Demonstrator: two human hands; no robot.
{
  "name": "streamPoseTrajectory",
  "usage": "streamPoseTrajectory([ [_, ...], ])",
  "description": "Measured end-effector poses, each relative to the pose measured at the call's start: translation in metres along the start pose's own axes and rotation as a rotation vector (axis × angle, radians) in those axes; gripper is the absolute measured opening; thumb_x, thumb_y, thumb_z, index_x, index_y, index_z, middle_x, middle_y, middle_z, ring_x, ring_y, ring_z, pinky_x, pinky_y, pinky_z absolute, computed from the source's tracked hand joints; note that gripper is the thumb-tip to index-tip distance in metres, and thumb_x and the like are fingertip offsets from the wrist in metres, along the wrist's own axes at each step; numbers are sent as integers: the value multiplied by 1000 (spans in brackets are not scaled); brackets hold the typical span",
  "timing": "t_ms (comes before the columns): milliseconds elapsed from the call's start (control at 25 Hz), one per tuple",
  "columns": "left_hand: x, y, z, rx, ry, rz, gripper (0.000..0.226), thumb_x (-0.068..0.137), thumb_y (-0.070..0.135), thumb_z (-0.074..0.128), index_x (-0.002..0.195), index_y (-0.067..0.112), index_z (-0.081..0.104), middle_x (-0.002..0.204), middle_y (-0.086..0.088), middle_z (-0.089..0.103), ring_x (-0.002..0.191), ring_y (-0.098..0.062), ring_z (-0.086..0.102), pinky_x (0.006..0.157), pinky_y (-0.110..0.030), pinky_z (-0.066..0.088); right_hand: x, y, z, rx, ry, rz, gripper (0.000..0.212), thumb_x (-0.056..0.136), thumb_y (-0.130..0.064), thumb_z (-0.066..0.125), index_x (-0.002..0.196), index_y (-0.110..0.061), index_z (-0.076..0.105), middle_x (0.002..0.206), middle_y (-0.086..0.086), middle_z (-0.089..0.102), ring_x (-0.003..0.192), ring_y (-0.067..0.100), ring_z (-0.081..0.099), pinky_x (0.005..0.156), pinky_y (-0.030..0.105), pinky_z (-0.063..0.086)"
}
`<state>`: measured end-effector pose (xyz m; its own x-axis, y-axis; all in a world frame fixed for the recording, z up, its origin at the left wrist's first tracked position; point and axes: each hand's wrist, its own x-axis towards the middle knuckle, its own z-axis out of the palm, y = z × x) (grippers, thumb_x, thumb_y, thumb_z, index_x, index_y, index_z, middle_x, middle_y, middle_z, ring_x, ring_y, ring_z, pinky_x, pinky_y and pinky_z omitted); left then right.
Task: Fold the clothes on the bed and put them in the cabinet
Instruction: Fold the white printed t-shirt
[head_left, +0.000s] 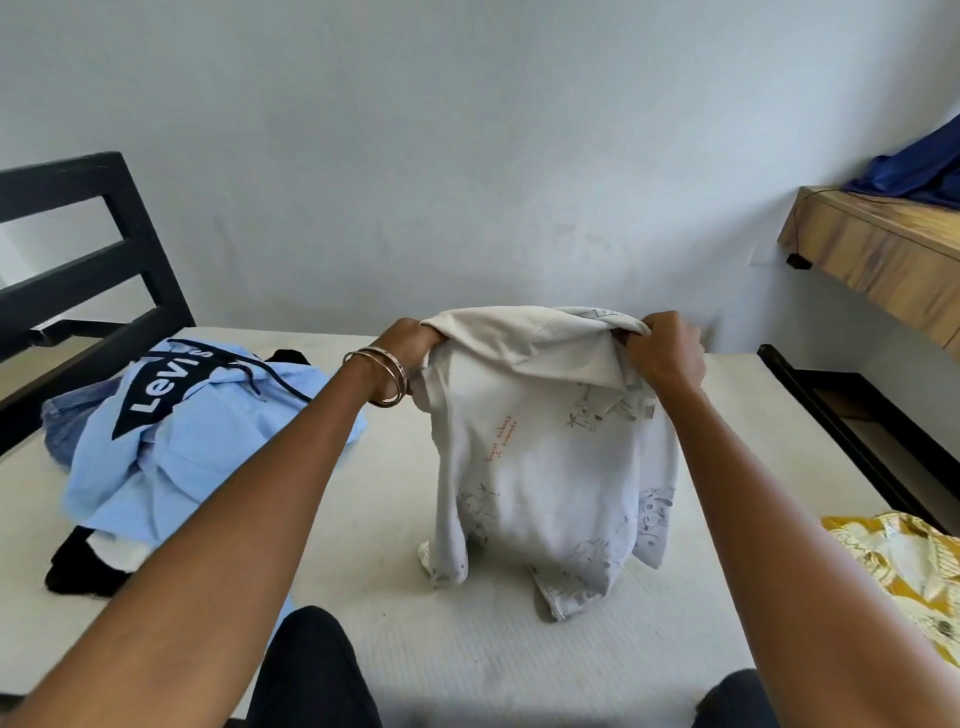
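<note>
A white printed shirt (545, 457) hangs above the middle of the bed (467, 665), its lower hem touching the mattress. My left hand (415, 345) grips its top left edge, bangles on that wrist. My right hand (662, 351) grips the top right edge. A light blue hoodie (171, 457) with a black logo lies crumpled at the left, over a denim piece (62, 426) and a black garment (83, 569). A yellow patterned cloth (904, 566) lies at the right edge of the bed.
A black bed frame headboard (88, 260) stands at the left. A wooden shelf (872, 254) on the right wall carries a dark blue cloth (914, 171). A black frame edge (852, 431) runs along the bed's right side. My knees (311, 670) rest at the bed's near edge.
</note>
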<state>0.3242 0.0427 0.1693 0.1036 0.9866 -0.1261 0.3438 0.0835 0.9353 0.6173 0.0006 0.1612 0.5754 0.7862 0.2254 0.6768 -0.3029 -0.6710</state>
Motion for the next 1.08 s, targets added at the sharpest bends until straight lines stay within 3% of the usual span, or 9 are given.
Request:
streamPoseTrajectory([
  [200, 10, 17, 9, 59, 120, 41, 25, 88, 31, 53, 89, 7, 63, 82, -11, 63, 86, -29, 57, 64, -31, 38, -1, 6, 8, 160, -95, -64, 28, 92, -21, 58, 75, 0, 63, 72, 12, 54, 78, 30, 51, 64, 32, 34],
  [360, 8, -4, 18, 583, 427, 64, 39, 85, 30, 51, 120, 16, 59, 124, -17, 55, 119, -39, 49, 93, -40, 42, -9, -3, 13, 343, -293, -88, 37, 82, -30, 71, 67, 3, 60, 64, 3, 48, 63, 17, 45, 59, 30, 34],
  [440, 1, -13, 38, 624, 171, 339, 61, 71, 46, 57, 127, 23, 56, 126, -14, 52, 120, -34, 49, 99, -40, 43, -17, -20, 19, 431, -383, -101, 28, 80, -21, 73, 76, 5, 65, 67, 6, 55, 65, 17, 50, 59, 31, 40],
  [520, -18, -16, 68, 495, -238, 366, 80, 63, 57, 66, 133, 21, 51, 125, -9, 55, 114, -25, 55, 94, -34, 45, -31, -41, 24, 565, -544, -95, 9, 82, -7, 69, 84, 2, 69, 78, 12, 65, 74, 23, 59, 66, 33, 49],
  [600, -31, -25, 92, 468, -285, 315, 78, 63, 58, 74, 127, 19, 53, 114, -4, 62, 102, -22, 60, 79, -30, 46, -43, -52, 27, 623, -721, -144, 17, 81, -7, 73, 98, -6, 69, 92, 12, 69, 86, 24, 65, 78, 34, 53],
  [680, -28, -33, 95, 406, -83, 330, 49, 68, 42, 74, 106, 13, 65, 94, -9, 69, 86, -28, 65, 65, -29, 44, -45, -47, 25, 608, -906, -207, 56, 77, -8, 80, 127, -18, 58, 104, 11, 69, 91, 22, 67, 84, 33, 56],
  [800, -20, -37, 70, 219, -158, 287, 17, 69, 23, 59, 68, 6, 60, 59, -11, 57, 50, -19, 57, 52, -32, 46, -36, -16, 16, 530, -936, -248, 90, 66, 13, 75, 141, -25, 44, 100, 15, 63, 78, 25, 62, 57, 27, 43],
  [920, -18, -37, 59, 136, -32, 144, 31, 87, 8, 51, 57, 5, 51, 51, -12, 52, 36, -19, 50, 47, -30, 48, -47, 8, 18, 346, -933, -251, 86, 58, -7, 85, 133, -22, 48, 107, 16, 68, 80, 23, 65, 57, 25, 45],
  [1080, -21, -26, 70, 238, 231, 129, 42, 92, 19, 51, 51, 10, 46, 52, -9, 48, 55, -31, 48, 52, -30, 33, -79, 16, 68, 215, -757, -254, 51, 71, -32, 87, 109, -20, 56, 99, 3, 66, 85, 19, 62, 78, 37, 54],
])
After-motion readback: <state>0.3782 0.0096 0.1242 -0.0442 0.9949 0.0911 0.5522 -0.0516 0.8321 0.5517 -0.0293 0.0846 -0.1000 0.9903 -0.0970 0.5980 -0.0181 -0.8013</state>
